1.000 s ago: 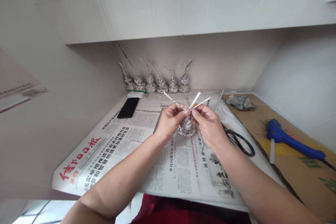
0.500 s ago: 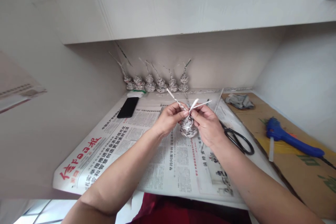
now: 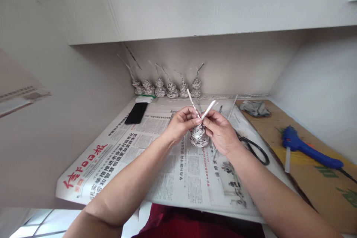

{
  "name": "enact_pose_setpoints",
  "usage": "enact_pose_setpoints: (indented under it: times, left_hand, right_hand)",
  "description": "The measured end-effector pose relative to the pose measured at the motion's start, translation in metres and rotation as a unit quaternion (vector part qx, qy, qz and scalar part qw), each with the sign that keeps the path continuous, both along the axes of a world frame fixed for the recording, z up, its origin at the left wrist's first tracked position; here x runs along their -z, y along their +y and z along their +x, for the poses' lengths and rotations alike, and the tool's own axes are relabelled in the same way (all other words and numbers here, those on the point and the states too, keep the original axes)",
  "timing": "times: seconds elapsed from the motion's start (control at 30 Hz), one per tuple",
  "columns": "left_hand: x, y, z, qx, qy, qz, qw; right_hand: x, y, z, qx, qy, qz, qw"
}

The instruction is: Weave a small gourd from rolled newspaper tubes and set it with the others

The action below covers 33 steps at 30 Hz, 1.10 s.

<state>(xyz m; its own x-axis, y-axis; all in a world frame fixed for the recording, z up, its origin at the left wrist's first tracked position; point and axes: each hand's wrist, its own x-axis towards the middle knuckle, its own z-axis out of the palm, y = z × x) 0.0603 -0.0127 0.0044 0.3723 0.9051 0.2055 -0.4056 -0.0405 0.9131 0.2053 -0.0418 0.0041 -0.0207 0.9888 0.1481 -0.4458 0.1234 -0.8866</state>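
Note:
Between my hands stands a small gourd-shaped figure woven from rolled newspaper strips [image 3: 200, 137], wider at its base. Paper strips [image 3: 209, 109] stick up from its narrow top. My left hand [image 3: 184, 121] is closed, thumb and fingers pinching the top from the left, with one strip rising beside the fingers. From the other side my right hand [image 3: 220, 128] pinches the strips at the same spot, its thumb close to the left thumb. The exact crossing of the strips is hidden by the fingertips.
Several similar woven gourds [image 3: 173, 90] line the back wall. A black phone [image 3: 136, 113] lies on the newspaper [image 3: 117, 163]. Black-handled scissors [image 3: 255, 148] lie beside my right wrist. On cardboard [image 3: 306, 200] at right rest a blue glue gun [image 3: 309, 148] and a crumpled grey cloth [image 3: 255, 108].
The strips at the top have shifted: the left one stands more upright, and the two right ones now lie nearly together, leaning right. Both hands keep their pinch in nearly the same place.

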Motion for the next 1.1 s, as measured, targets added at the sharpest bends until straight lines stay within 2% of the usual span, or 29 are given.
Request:
enact_pose_setpoints:
  times: [0.2, 0.53, 0.67, 0.9, 1.1]
  left_hand:
    - [-0.005, -0.004, 0.003, -0.032, -0.002, -0.005, 0.999]
    - [-0.005, -0.007, 0.006, -0.126, -0.011, 0.014, 0.992]
    - [-0.004, -0.007, 0.005, -0.130, 0.006, 0.016, 0.991]
    - [-0.003, -0.009, 0.007, -0.121, 0.014, 0.035, 0.992]
    - [-0.002, -0.012, 0.007, -0.104, 0.016, 0.036, 0.994]
  right_hand:
    - [0.003, 0.002, 0.003, -0.010, -0.031, -0.008, 0.999]
    - [0.007, 0.000, 0.003, 0.044, -0.087, 0.053, 0.994]
    - [0.006, -0.001, -0.001, 0.081, -0.073, 0.028, 0.994]
    - [-0.003, -0.003, -0.004, 0.074, 0.008, -0.021, 0.997]
    - [0.000, -0.002, -0.005, 0.096, 0.016, -0.019, 0.995]
